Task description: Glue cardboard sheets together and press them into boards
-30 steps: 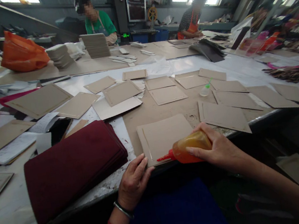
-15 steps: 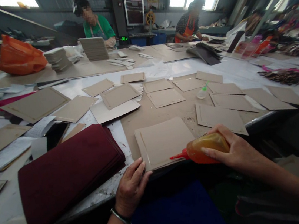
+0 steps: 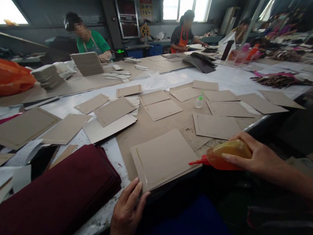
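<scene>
A brown cardboard sheet lies at the front edge of the table, apparently on top of another one. A shiny glue line runs along its left and front margins. My left hand grips its front left corner, fingertips against the edge. My right hand is wrapped round a squeeze bottle of amber glue, tilted nearly flat. The bottle's red nozzle points left, its tip at the sheet's front margin near the right corner. Some of the right fingers are hidden behind the bottle.
Folded maroon fabric lies left of the sheet. Several cardboard pieces spread behind and to the right, with a small green-tipped bottle among them. Across the table are an orange bag, stacked boards and two people.
The glue bottle's nozzle has moved right along the sheet's front margin, held in my right hand. My left hand stays at the corner. The whole view has shifted somewhat.
</scene>
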Demonstrator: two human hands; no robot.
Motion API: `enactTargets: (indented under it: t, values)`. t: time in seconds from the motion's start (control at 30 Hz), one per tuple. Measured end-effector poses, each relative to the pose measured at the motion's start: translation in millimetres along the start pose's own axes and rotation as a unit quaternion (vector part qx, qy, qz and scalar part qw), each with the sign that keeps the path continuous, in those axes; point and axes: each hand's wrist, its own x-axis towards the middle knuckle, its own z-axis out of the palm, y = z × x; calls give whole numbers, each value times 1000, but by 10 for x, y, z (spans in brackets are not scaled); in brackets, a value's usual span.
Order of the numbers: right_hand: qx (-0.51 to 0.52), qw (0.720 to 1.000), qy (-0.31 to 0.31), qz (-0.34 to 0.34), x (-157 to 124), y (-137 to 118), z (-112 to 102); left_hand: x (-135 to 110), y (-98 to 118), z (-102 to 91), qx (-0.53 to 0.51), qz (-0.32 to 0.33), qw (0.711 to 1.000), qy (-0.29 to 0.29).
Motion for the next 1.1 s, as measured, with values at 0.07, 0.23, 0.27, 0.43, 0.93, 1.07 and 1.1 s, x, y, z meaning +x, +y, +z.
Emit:
enactTargets:
  t: [0.07, 0.23, 0.27, 0.43, 0.93, 1.07, 1.1]
  values:
    - [-2, 1000, 16, 1, -1, 49, -29, 3, 2, -7, 0, 1, 1000, -3]
    - [-3, 999, 39, 12, 0, 116, -74, -9, 4, -20, 1, 3, 1000, -4]
    - [-4, 999, 42, 15, 4, 125, -77, -11, 4, -22, 0, 3, 1000, -5]
    - [17, 999, 44, 18, 57, 159, -62, -6, -2, -30, -5, 6, 1000, -11]
    - [81, 994, 68, -28, 638, 214, 185, 4, -32, -37, 19, 30, 999, -17]
    - [81, 993, 79, -47, 815, 153, 228, -6, -41, -56, 26, 45, 998, -28]
    - [79, 993, 79, -48, 850, 129, 233, -6, -40, -62, 30, 43, 998, -38]
